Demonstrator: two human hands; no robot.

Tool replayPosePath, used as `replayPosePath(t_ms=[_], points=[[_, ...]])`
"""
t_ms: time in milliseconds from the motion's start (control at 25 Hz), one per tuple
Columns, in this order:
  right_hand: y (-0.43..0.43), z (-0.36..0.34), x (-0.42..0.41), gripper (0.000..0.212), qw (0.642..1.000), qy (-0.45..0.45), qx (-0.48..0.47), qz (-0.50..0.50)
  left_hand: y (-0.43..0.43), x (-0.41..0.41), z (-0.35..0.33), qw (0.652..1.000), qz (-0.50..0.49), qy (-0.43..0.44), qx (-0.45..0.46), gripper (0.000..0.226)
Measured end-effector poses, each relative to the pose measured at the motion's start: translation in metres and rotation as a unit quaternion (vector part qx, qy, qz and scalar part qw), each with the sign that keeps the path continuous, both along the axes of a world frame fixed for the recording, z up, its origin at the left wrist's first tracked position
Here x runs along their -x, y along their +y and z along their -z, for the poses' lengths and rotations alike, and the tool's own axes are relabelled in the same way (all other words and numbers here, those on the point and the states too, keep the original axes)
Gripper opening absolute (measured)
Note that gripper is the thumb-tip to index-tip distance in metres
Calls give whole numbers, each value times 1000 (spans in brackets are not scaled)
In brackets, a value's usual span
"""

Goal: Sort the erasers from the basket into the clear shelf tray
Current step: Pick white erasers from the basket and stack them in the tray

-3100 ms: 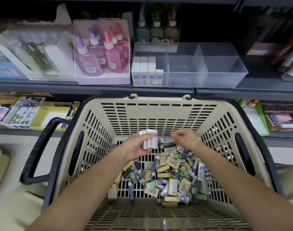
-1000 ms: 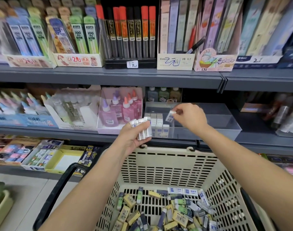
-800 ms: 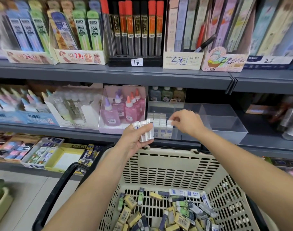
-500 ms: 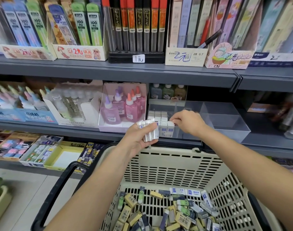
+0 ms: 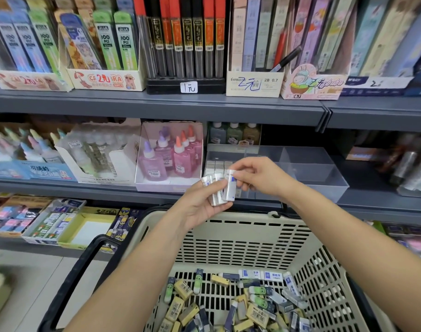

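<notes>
Change: right hand (image 5: 259,178) is back from tray (image 5: 319,173), pinching next eraser (image 5: 230,188).
Left hand (image 5: 200,207): grips the stack (image 5: 215,191).
Means: more to place.

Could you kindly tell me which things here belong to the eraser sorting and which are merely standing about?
Job: left hand holding white erasers; right hand pinching one; clear shelf tray; basket with loose erasers.
Bystanders: pink glue bottles; lead tubes; yellow box below.
</notes>
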State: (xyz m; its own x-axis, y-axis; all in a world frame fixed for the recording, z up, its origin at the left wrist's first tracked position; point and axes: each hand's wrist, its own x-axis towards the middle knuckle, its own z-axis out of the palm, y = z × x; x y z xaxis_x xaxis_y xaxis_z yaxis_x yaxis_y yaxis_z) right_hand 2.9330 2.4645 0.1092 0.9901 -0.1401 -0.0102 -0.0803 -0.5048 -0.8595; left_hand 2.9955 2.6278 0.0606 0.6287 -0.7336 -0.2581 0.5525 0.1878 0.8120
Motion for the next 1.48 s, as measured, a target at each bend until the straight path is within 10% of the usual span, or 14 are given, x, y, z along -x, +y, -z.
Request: replayPosePath(t_ms=[280,440,760,1320,1480], points=[[-9,2,8,17,993,30,-111,23,-8,3,-4,992,-16,-96,-74,32],[-14,-6,4,9,996,72,-42,41,-14,3,-2,978,-63,-161,-116,37],[-33,-4,-13,6,973,-36,133,186,-3,-8,-1,991,-115,-10,-69,19],[-27,39,-35,26,950,51,306,44,7,-11,0,991,-100,-46,-71,10],[-20,30,-24,26,949,-43,304,63,1,-7,0,991,-86,-52,-85,13]])
